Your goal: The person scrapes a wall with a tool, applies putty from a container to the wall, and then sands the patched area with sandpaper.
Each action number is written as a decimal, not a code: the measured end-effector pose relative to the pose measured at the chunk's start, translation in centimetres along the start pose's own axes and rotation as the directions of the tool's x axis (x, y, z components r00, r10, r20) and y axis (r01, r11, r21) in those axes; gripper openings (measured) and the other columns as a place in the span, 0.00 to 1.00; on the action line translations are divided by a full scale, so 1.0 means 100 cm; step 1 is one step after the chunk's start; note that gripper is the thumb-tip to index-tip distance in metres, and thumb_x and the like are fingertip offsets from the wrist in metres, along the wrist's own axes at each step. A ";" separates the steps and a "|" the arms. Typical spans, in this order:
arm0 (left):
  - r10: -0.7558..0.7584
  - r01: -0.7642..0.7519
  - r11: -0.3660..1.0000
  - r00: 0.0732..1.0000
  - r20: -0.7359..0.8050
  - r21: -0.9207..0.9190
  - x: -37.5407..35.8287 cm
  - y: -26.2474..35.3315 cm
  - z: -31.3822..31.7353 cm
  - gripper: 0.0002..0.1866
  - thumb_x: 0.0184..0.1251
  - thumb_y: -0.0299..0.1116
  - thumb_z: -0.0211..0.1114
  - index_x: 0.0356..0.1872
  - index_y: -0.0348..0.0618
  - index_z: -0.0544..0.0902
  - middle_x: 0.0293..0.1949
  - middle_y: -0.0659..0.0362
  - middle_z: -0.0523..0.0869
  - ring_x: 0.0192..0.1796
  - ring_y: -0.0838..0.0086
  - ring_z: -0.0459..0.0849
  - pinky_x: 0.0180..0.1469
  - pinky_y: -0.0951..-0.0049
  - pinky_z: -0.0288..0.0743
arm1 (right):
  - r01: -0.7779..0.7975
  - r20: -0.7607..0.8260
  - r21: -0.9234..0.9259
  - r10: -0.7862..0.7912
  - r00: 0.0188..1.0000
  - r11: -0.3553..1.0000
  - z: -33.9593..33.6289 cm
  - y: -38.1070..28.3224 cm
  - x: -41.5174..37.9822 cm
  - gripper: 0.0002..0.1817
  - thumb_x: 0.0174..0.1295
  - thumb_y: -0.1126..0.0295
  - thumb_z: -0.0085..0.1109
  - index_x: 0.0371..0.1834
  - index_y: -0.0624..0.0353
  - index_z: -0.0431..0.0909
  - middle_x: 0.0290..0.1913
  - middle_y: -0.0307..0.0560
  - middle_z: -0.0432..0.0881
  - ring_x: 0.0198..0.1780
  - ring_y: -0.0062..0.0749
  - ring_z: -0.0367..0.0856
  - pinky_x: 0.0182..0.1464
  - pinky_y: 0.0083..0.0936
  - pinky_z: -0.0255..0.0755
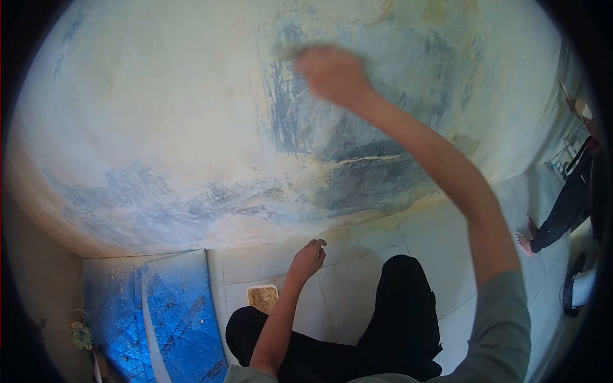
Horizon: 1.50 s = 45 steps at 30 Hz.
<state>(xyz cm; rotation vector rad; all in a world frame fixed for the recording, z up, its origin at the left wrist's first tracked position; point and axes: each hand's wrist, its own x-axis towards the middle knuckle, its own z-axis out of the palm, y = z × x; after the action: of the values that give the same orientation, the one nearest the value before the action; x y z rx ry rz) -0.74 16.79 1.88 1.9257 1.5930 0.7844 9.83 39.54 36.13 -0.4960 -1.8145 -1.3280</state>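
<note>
My right hand (333, 73) is raised against the patchy wall (179, 115), its fingers closed. It is smeared by motion. A blurred greyish edge shows at the left of its fingers, but I cannot make out what it grips. Around it the wall has dark blue-grey patches and yellowish stains. My left hand (309, 257) hangs low, near the foot of the wall, with its fingers loosely bent and partly apart. Nothing shows in it. Beside my left forearm, a small pale tub (250, 299) with a tan, crumbly material in it stands on the floor.
A blue, dusty sheet (182, 306) lies on the floor at the left against the wall. Pale floor tiles (345, 287) run along the wall. My bent knees are in black trousers (402, 306). At the far right, another person's dark-clothed leg (568, 204) and bare foot show.
</note>
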 end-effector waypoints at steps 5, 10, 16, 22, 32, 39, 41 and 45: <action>0.033 -0.032 0.999 0.999 -0.020 0.035 -0.001 -0.002 -0.001 0.12 0.63 0.28 0.55 0.48 0.40 0.76 0.42 0.47 0.82 0.41 0.50 0.82 0.44 0.55 0.77 | 0.078 0.067 -0.027 -0.076 0.995 0.997 -0.007 0.032 0.018 0.08 0.57 0.68 0.56 0.37 0.43 0.82 0.33 0.36 0.80 0.32 0.31 0.81 0.25 0.29 0.76; -0.019 0.019 1.000 1.000 0.006 0.000 -0.001 -0.001 -0.002 0.12 0.63 0.29 0.55 0.48 0.40 0.77 0.43 0.47 0.82 0.42 0.50 0.82 0.44 0.55 0.77 | -0.282 -0.162 0.155 0.306 0.938 0.947 -0.010 0.011 -0.003 0.05 0.59 0.67 0.57 0.28 0.45 0.82 0.27 0.37 0.79 0.32 0.33 0.80 0.24 0.29 0.74; 0.058 -0.057 0.998 0.997 -0.056 0.011 0.003 -0.003 0.007 0.12 0.63 0.29 0.54 0.47 0.41 0.77 0.42 0.47 0.82 0.42 0.50 0.83 0.45 0.54 0.77 | -0.356 0.068 0.110 0.350 0.934 0.928 -0.015 0.012 -0.031 0.01 0.54 0.67 0.59 0.29 0.45 0.78 0.30 0.36 0.78 0.37 0.35 0.80 0.28 0.29 0.75; 0.027 -0.026 0.999 0.998 -0.051 0.020 0.008 0.002 0.007 0.12 0.62 0.28 0.55 0.46 0.41 0.78 0.42 0.47 0.82 0.42 0.50 0.83 0.45 0.54 0.77 | -0.319 0.471 0.219 0.187 0.862 0.922 -0.031 -0.147 -0.146 0.06 0.54 0.68 0.56 0.35 0.49 0.78 0.35 0.44 0.78 0.37 0.44 0.80 0.34 0.38 0.77; -0.056 0.051 0.998 0.988 -0.145 -0.038 0.005 0.000 -0.012 0.12 0.64 0.26 0.54 0.47 0.38 0.77 0.40 0.47 0.81 0.40 0.50 0.82 0.43 0.55 0.76 | -0.863 0.702 0.098 0.580 0.413 0.495 -0.037 -0.227 -0.229 0.08 0.59 0.68 0.53 0.38 0.57 0.78 0.38 0.53 0.82 0.37 0.49 0.83 0.39 0.43 0.77; -0.033 0.029 0.998 0.995 -0.097 -0.047 0.012 0.018 -0.008 0.12 0.60 0.26 0.56 0.45 0.37 0.78 0.40 0.45 0.82 0.40 0.49 0.83 0.43 0.53 0.78 | -0.674 0.235 0.280 0.632 0.739 0.684 -0.021 -0.171 -0.139 0.04 0.56 0.69 0.57 0.34 0.49 0.75 0.33 0.42 0.78 0.28 0.42 0.79 0.26 0.38 0.75; -0.022 0.017 0.998 0.995 -0.099 -0.053 0.012 0.019 -0.008 0.12 0.60 0.26 0.56 0.45 0.37 0.78 0.39 0.45 0.82 0.39 0.49 0.83 0.43 0.53 0.78 | -0.715 0.266 0.255 0.664 0.699 0.651 -0.018 -0.174 -0.146 0.04 0.57 0.69 0.56 0.35 0.49 0.76 0.34 0.43 0.78 0.31 0.44 0.80 0.28 0.38 0.75; -0.007 0.000 0.998 0.995 -0.102 -0.070 0.013 0.020 -0.001 0.12 0.63 0.26 0.55 0.47 0.37 0.77 0.41 0.45 0.81 0.42 0.50 0.82 0.45 0.54 0.76 | -0.616 0.460 0.278 0.461 0.759 0.737 -0.024 -0.212 -0.171 0.06 0.56 0.71 0.55 0.36 0.49 0.77 0.36 0.44 0.79 0.37 0.44 0.80 0.30 0.39 0.75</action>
<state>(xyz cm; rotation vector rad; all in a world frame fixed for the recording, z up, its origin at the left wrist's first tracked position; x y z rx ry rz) 0.71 17.68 3.48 1.8591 1.6062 0.9385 5.70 32.06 10.16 -1.0012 -1.9544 -0.4313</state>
